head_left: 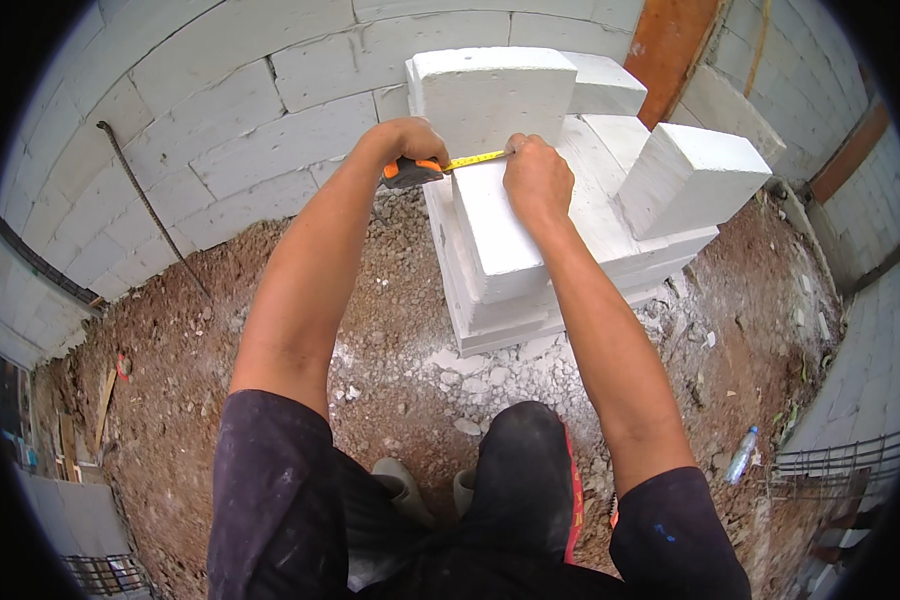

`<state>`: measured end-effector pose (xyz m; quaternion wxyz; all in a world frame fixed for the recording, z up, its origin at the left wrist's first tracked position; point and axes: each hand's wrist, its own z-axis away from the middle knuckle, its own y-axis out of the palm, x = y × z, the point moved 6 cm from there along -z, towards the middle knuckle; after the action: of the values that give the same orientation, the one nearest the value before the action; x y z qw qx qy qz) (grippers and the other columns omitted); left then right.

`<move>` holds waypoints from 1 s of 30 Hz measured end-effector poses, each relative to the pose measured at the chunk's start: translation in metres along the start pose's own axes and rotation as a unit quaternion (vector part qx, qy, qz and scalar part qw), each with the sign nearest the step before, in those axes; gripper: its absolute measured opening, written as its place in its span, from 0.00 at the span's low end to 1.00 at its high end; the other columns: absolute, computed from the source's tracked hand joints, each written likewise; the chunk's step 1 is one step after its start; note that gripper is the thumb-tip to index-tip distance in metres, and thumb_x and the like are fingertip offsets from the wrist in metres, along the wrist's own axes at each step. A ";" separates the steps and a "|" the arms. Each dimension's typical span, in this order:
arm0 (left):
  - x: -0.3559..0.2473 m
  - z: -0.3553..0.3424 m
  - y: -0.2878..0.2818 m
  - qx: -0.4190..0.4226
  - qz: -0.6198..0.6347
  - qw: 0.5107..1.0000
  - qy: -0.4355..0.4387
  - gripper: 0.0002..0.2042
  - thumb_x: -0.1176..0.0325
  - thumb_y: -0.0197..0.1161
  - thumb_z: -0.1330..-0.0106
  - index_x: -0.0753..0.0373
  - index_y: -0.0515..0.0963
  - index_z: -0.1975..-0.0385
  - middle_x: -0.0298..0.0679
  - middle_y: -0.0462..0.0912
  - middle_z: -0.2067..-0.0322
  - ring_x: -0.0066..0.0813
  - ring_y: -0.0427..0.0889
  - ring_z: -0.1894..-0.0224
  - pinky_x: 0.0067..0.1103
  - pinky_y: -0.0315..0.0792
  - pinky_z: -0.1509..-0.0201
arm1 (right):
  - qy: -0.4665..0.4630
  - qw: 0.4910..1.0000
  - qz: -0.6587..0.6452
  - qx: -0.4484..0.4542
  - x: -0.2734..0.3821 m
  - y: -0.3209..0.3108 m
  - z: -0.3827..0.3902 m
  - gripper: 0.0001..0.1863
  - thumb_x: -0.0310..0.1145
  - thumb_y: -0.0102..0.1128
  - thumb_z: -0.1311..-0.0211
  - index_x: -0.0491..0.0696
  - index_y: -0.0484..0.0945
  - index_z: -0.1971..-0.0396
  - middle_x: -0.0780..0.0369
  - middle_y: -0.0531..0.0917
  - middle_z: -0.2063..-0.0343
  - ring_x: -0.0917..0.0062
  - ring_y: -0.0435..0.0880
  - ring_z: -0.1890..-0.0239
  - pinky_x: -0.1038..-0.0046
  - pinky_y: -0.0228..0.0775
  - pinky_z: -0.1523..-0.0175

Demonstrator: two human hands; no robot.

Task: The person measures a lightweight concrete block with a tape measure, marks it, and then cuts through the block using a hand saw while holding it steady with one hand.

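Observation:
Stretched between my hands is a tape measure, its short yellow blade [478,159] pulled out across the near part of a white block [500,230]. My left hand [410,143] closes around the black and orange tape case [412,172], just off the block's left edge. With fingers pinched, my right hand [538,178] holds the blade's free end above the block's top. Behind the tape stands an upright white block [495,95], and another upright block [695,180] rises at the right of the stack.
Grey block walls [270,100] enclose the place. A rusty bar [150,205] leans on the left. Rubble and white crumbs cover the ground [390,270] around the stack. A plastic bottle [743,455] lies at right, near a steel mesh [840,462]. An orange-brown board [667,55] stands behind.

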<state>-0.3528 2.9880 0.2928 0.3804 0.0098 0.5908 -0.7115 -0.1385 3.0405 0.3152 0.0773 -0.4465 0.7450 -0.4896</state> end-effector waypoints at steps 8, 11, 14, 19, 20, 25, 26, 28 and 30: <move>-0.002 0.000 -0.005 -0.006 -0.028 0.999 -0.015 0.15 0.60 0.72 0.47 0.65 0.87 0.64 0.45 0.87 0.68 0.36 0.84 0.72 0.34 0.78 0.69 | -0.008 1.000 0.003 -0.008 0.004 -0.001 0.000 0.07 0.22 0.54 0.38 0.45 0.81 0.66 0.57 0.83 0.62 0.60 0.85 0.56 0.58 0.79 0.52; -0.017 0.004 -0.002 -0.002 -0.059 0.998 -0.004 0.15 0.61 0.72 0.47 0.65 0.87 0.65 0.45 0.87 0.68 0.37 0.84 0.72 0.34 0.77 0.69 | -0.020 1.000 0.005 0.005 -0.001 0.001 -0.002 0.08 0.22 0.53 0.37 0.45 0.82 0.64 0.57 0.82 0.61 0.60 0.85 0.55 0.59 0.80 0.52; -0.017 0.009 -0.004 -0.022 -0.075 0.996 -0.036 0.13 0.61 0.72 0.48 0.64 0.87 0.68 0.44 0.87 0.69 0.36 0.83 0.73 0.34 0.76 0.70 | -0.027 0.999 0.018 0.008 -0.006 0.001 -0.007 0.11 0.21 0.54 0.38 0.46 0.84 0.61 0.57 0.83 0.61 0.60 0.85 0.56 0.60 0.80 0.52; -0.006 -0.003 -0.004 -0.028 -0.091 0.995 0.005 0.13 0.61 0.73 0.50 0.64 0.88 0.69 0.43 0.87 0.71 0.37 0.83 0.74 0.35 0.76 0.70 | -0.064 0.986 -0.145 0.054 -0.024 0.000 -0.009 0.12 0.26 0.62 0.39 0.49 0.89 0.57 0.54 0.87 0.57 0.58 0.87 0.55 0.60 0.79 0.48; -0.008 -0.003 -0.003 -0.028 -0.089 0.996 0.006 0.13 0.61 0.73 0.50 0.64 0.88 0.69 0.43 0.87 0.71 0.37 0.83 0.74 0.35 0.76 0.70 | -0.065 0.986 -0.144 0.055 -0.027 0.000 -0.010 0.12 0.26 0.62 0.39 0.49 0.89 0.57 0.54 0.87 0.57 0.58 0.87 0.55 0.60 0.79 0.48; -0.020 0.009 -0.003 -0.033 -0.093 0.995 -0.029 0.15 0.61 0.73 0.50 0.65 0.88 0.66 0.45 0.87 0.67 0.39 0.84 0.70 0.37 0.77 0.68 | -0.096 0.986 -0.104 0.089 -0.026 -0.006 -0.022 0.11 0.28 0.63 0.39 0.47 0.89 0.58 0.52 0.88 0.65 0.56 0.87 0.59 0.59 0.79 0.49; -0.014 0.006 -0.005 -0.032 -0.096 0.994 -0.032 0.15 0.61 0.73 0.50 0.65 0.88 0.66 0.45 0.87 0.67 0.39 0.84 0.70 0.37 0.77 0.68 | -0.095 0.986 -0.108 0.090 -0.020 -0.008 -0.024 0.11 0.28 0.63 0.39 0.47 0.89 0.58 0.52 0.88 0.65 0.56 0.87 0.59 0.59 0.79 0.49; -0.013 0.005 -0.007 -0.029 -0.109 0.994 -0.013 0.16 0.60 0.73 0.50 0.65 0.88 0.66 0.46 0.87 0.67 0.40 0.84 0.70 0.38 0.77 0.68 | -0.064 0.987 -0.090 0.117 -0.011 -0.004 -0.028 0.10 0.25 0.61 0.40 0.45 0.88 0.62 0.49 0.87 0.68 0.54 0.87 0.59 0.57 0.79 0.50; -0.016 0.009 -0.005 -0.027 -0.094 0.995 -0.023 0.16 0.60 0.73 0.49 0.65 0.88 0.66 0.46 0.88 0.66 0.41 0.84 0.70 0.38 0.77 0.67 | -0.059 0.990 -0.074 0.108 -0.009 0.003 -0.030 0.09 0.24 0.60 0.41 0.43 0.87 0.64 0.48 0.87 0.67 0.53 0.87 0.59 0.56 0.78 0.50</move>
<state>-0.3403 2.9888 0.3071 0.3250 -0.0726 0.5992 -0.7280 -0.1514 3.0677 0.3247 0.1323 -0.5174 0.6471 -0.5440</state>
